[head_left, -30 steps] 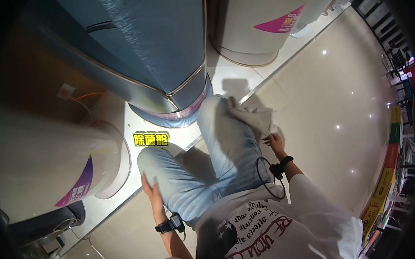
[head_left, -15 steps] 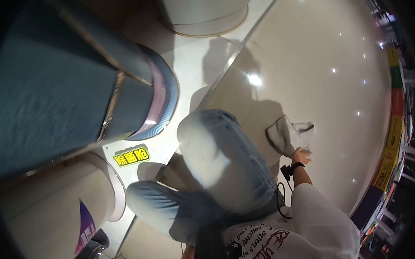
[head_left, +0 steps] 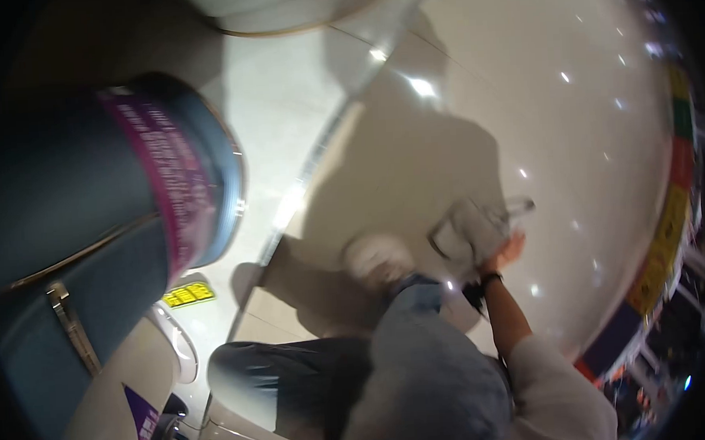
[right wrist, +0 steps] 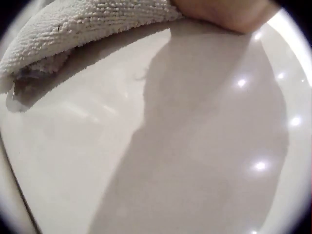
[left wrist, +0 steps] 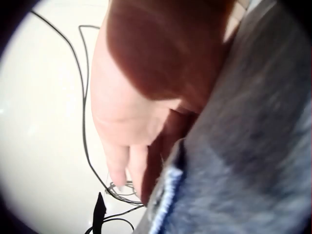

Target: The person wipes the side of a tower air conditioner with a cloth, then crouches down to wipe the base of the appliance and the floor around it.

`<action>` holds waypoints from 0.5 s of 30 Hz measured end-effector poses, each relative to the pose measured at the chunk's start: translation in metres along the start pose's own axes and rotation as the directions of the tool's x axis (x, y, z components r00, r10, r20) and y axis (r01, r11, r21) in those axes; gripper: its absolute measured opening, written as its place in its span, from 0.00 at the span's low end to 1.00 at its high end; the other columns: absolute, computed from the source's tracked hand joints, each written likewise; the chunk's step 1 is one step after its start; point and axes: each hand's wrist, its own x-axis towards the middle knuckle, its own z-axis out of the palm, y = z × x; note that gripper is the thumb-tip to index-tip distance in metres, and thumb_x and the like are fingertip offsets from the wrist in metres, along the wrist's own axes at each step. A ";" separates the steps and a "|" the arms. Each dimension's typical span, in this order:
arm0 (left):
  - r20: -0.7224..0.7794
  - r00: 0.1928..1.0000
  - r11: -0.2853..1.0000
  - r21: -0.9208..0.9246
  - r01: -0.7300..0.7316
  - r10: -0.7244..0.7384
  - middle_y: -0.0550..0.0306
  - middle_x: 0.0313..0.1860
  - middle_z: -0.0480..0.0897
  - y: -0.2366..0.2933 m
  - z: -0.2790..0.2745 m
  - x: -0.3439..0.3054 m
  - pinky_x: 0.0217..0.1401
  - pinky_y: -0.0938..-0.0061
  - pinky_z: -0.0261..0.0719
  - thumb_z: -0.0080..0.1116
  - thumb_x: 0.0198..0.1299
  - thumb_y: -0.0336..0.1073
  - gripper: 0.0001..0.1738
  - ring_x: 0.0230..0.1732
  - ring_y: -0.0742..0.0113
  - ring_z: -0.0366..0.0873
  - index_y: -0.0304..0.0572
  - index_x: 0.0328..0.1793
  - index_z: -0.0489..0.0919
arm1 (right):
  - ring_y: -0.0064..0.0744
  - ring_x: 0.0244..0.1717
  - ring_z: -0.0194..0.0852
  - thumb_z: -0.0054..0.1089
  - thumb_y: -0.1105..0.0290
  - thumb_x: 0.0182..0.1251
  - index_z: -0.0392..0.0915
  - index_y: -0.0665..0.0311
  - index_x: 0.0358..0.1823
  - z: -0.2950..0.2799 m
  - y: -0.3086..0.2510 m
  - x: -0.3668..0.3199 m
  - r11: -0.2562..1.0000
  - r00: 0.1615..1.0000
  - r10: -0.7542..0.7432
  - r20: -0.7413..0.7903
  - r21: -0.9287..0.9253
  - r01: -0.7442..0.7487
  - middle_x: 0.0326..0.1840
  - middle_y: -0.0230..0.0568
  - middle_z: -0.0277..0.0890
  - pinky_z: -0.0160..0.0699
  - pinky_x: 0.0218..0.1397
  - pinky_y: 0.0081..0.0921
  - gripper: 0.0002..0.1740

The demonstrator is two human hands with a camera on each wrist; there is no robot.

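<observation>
A light grey terry cloth (head_left: 474, 231) lies rumpled on the pale floor in the head view. My right hand (head_left: 504, 252) rests at its near right edge, fingers extended. The right wrist view has the looped cloth (right wrist: 97, 24) along the top, with the heel of the right hand (right wrist: 229, 12) beside it, low over the floor; the fingertips are out of that view. In the left wrist view my left hand (left wrist: 131, 112) lies against the leg of the blue jeans (left wrist: 253, 136), fingers pointing down and loosely straight. Part of that hand is hidden by the denim.
A blue cylindrical cabinet (head_left: 64, 187) with a purple band stands at left on a white platform (head_left: 282, 88). A white cylinder (head_left: 128, 351) is below it, another at the top. A yellow floor sign (head_left: 189, 294) lies near the base. Black cable (left wrist: 84, 112) trails across the floor.
The body has turned and shifted away from the blue cabinet, knees dropping lower in view. The right hand first held the cloth up beside the knee; now hand and cloth are down on the floor.
</observation>
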 end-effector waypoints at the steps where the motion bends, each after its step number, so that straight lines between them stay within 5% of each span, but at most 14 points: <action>1: -0.002 1.000 1.000 0.019 -0.013 0.013 0.45 0.57 0.78 0.006 -0.001 0.002 0.61 0.62 0.72 0.49 0.64 0.46 0.25 0.58 0.49 0.75 0.43 0.64 0.71 | 0.48 0.74 0.49 0.30 0.60 0.76 0.56 0.57 0.73 0.067 0.054 -0.028 0.963 0.970 0.243 -0.017 0.122 -0.239 0.74 0.53 0.52 0.44 0.77 0.39 0.27; 2: 0.008 1.000 0.999 0.045 -0.025 0.025 0.45 0.57 0.78 0.012 -0.002 0.003 0.61 0.62 0.72 0.49 0.64 0.46 0.25 0.58 0.49 0.75 0.43 0.64 0.71 | 0.47 0.75 0.46 0.31 0.61 0.75 0.54 0.57 0.74 0.061 0.071 -0.026 0.958 0.986 0.143 0.092 -0.263 -0.114 0.75 0.52 0.50 0.42 0.77 0.37 0.28; 3: 0.025 0.999 0.997 0.073 -0.036 0.034 0.45 0.57 0.78 0.018 -0.003 0.004 0.61 0.62 0.72 0.50 0.63 0.46 0.25 0.58 0.49 0.75 0.43 0.64 0.71 | 0.48 0.76 0.44 0.31 0.61 0.74 0.53 0.53 0.75 -0.021 -0.035 0.005 0.976 0.989 0.093 0.115 -0.205 -0.068 0.77 0.51 0.45 0.41 0.77 0.38 0.28; 4: 0.043 0.998 0.994 0.101 -0.049 0.045 0.44 0.56 0.78 0.026 -0.004 0.008 0.61 0.62 0.72 0.50 0.63 0.46 0.25 0.57 0.49 0.75 0.43 0.64 0.72 | 0.48 0.76 0.42 0.32 0.60 0.74 0.52 0.52 0.75 -0.025 -0.040 0.008 0.977 0.980 0.130 0.147 -0.188 -0.101 0.78 0.51 0.44 0.39 0.78 0.39 0.29; 6: 0.082 0.995 0.983 0.174 -0.064 0.051 0.44 0.56 0.78 0.037 -0.006 0.012 0.61 0.62 0.72 0.50 0.63 0.46 0.25 0.57 0.49 0.75 0.44 0.63 0.72 | 0.49 0.77 0.39 0.30 0.50 0.74 0.51 0.51 0.75 -0.013 -0.008 0.017 0.982 0.964 0.189 0.185 -0.045 -0.184 0.78 0.50 0.42 0.35 0.78 0.43 0.32; 8: 0.133 0.990 0.955 0.286 -0.082 0.045 0.44 0.56 0.78 0.045 -0.009 0.013 0.60 0.62 0.72 0.50 0.63 0.46 0.25 0.57 0.49 0.76 0.44 0.63 0.72 | 0.49 0.78 0.37 0.22 0.37 0.70 0.51 0.54 0.75 -0.028 0.001 0.042 0.986 0.973 0.027 0.229 0.155 -0.064 0.78 0.50 0.41 0.33 0.78 0.45 0.40; 11: 0.197 0.978 0.884 0.442 -0.150 0.068 0.44 0.55 0.78 0.051 -0.018 0.017 0.60 0.61 0.73 0.51 0.63 0.45 0.24 0.56 0.49 0.76 0.44 0.63 0.73 | 0.49 0.78 0.36 0.13 0.30 0.66 0.51 0.60 0.75 -0.010 0.070 0.073 0.972 0.973 0.018 0.229 0.224 -0.071 0.78 0.51 0.41 0.34 0.78 0.47 0.49; 12: 0.097 0.991 0.979 0.170 -0.111 0.096 0.44 0.50 0.80 0.045 -0.018 0.019 0.56 0.60 0.74 0.51 0.60 0.40 0.20 0.51 0.48 0.78 0.45 0.58 0.75 | 0.48 0.78 0.35 0.20 0.30 0.66 0.50 0.65 0.74 -0.015 0.090 0.093 0.995 0.972 -0.089 0.217 -0.019 0.096 0.78 0.52 0.40 0.34 0.78 0.45 0.50; 13: 0.073 0.993 0.971 0.213 -0.107 0.093 0.46 0.50 0.81 0.004 -0.013 0.026 0.54 0.62 0.76 0.53 0.60 0.39 0.18 0.50 0.50 0.79 0.45 0.56 0.75 | 0.48 0.78 0.36 0.23 0.35 0.69 0.50 0.65 0.74 -0.003 0.085 0.107 0.998 0.980 -0.070 0.187 0.006 0.070 0.78 0.52 0.40 0.35 0.78 0.44 0.45; 14: -0.104 0.995 0.996 -0.084 -0.021 0.012 0.46 0.48 0.81 -0.007 -0.006 0.010 0.51 0.65 0.77 0.52 0.62 0.36 0.14 0.48 0.52 0.80 0.43 0.53 0.76 | 0.47 0.78 0.37 0.24 0.37 0.71 0.50 0.65 0.74 -0.012 0.104 0.112 0.996 0.975 -0.084 0.206 0.002 0.085 0.78 0.52 0.40 0.36 0.78 0.43 0.43; 15: -0.156 0.973 0.977 0.107 0.187 -0.169 0.47 0.47 0.82 0.048 -0.030 -0.006 0.48 0.68 0.78 0.50 0.65 0.32 0.14 0.46 0.57 0.81 0.39 0.54 0.76 | 0.47 0.78 0.38 0.25 0.40 0.73 0.49 0.65 0.74 -0.020 0.124 0.117 0.995 0.969 -0.098 0.226 -0.001 0.100 0.78 0.52 0.40 0.37 0.78 0.43 0.41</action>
